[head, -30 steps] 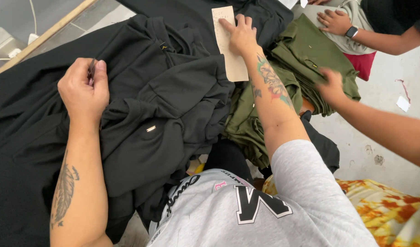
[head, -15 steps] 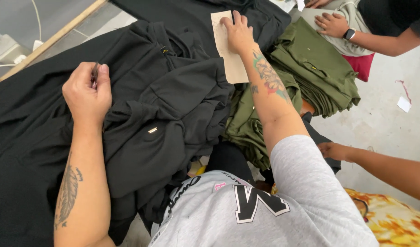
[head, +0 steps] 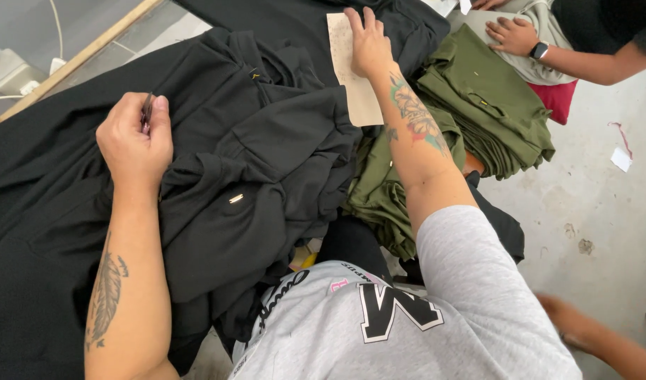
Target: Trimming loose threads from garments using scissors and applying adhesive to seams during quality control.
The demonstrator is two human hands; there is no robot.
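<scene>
a: why is the left hand point(head: 134, 144) bunched up on the black garment point(head: 252, 183)?

b: it's a closed fist with a small dark tool, maybe snips, pinched at the fingertips, knuckles resting on the cloth heaped near the middle.

a: and the right hand point(head: 368, 43)?

b: open, palm flat on a tan paper card point(head: 352, 70) at the far side, pinning it to the black fabric. the card's long axis runs near to far, beside the olive green garment pile point(head: 488, 105).

a: the other hand?

b: a co-worker's hand point(head: 511, 35), flat on a pale cloth.
</scene>
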